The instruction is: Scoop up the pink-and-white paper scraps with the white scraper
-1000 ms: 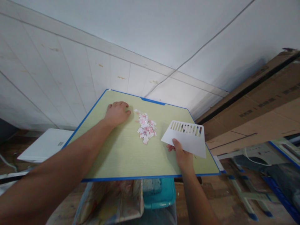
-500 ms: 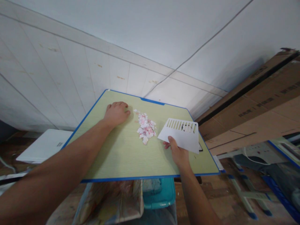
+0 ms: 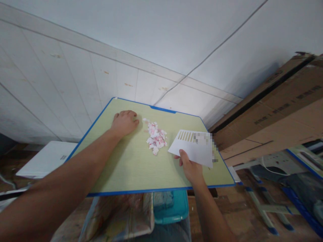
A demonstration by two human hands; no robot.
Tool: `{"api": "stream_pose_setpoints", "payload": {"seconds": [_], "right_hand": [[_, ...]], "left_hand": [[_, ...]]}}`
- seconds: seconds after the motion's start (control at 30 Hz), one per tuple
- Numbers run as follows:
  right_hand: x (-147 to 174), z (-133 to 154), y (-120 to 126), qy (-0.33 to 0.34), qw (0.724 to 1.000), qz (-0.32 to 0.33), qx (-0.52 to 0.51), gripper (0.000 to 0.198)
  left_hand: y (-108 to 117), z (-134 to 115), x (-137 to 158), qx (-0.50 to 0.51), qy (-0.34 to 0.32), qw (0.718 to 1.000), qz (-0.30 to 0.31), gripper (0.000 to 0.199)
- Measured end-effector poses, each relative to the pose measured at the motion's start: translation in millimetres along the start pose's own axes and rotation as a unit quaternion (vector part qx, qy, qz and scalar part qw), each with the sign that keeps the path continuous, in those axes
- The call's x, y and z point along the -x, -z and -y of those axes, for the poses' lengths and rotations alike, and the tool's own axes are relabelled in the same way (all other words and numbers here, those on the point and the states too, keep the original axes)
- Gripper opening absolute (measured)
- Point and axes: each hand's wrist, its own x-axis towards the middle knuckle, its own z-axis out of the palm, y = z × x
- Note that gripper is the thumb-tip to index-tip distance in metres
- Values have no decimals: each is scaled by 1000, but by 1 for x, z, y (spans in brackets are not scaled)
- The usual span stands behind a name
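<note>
Right grip (image 3: 190, 168) pinched a slotted white sheet (image 3: 195, 153) — left grip (image 3: 124, 123) lay half-spread on the desk (image 3: 141, 171); torn scraps (image 3: 155, 137) sat between them.

Near tabletop (image 3: 136, 176) open, paper scraps (image 3: 156, 138) mid-table, slotted sheet (image 3: 195, 154) blocking right, wall (image 3: 126, 79) behind

- On the cardboard box (image 3: 262, 132) we see dark print (image 3: 282, 109), too blurred to read.
- On the white panel (image 3: 45, 156) we make out a small dark mark (image 3: 63, 157), illegible.
</note>
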Motion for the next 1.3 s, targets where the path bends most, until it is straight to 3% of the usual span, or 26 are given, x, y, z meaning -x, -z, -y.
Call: {"api": "stream_pose_setpoints", "payload": {"seconds": [0.3, 0.6, 0.9, 1.1, 1.3], "right_hand": [[21, -6, 0, -6, 1000, 28, 0, 66], [32, 15, -1, -40, 997, 69, -5, 72], [44, 16, -6, -42, 995, 92, 2, 78], [52, 27, -15, -54, 992, 112, -14, 69], [59, 19, -22, -46, 990, 118, -54, 70]], "left_hand": [[3, -2, 2, -2, 1, 1000, 14, 60], [1, -1, 0, 1, 5, 1000, 5, 57], [0, 1, 0, 6, -1, 1000, -8, 55], [1, 0, 0, 10, -5, 1000, -3, 59], [3, -2, 1, 3, 1, 1000, 6, 60]]}}
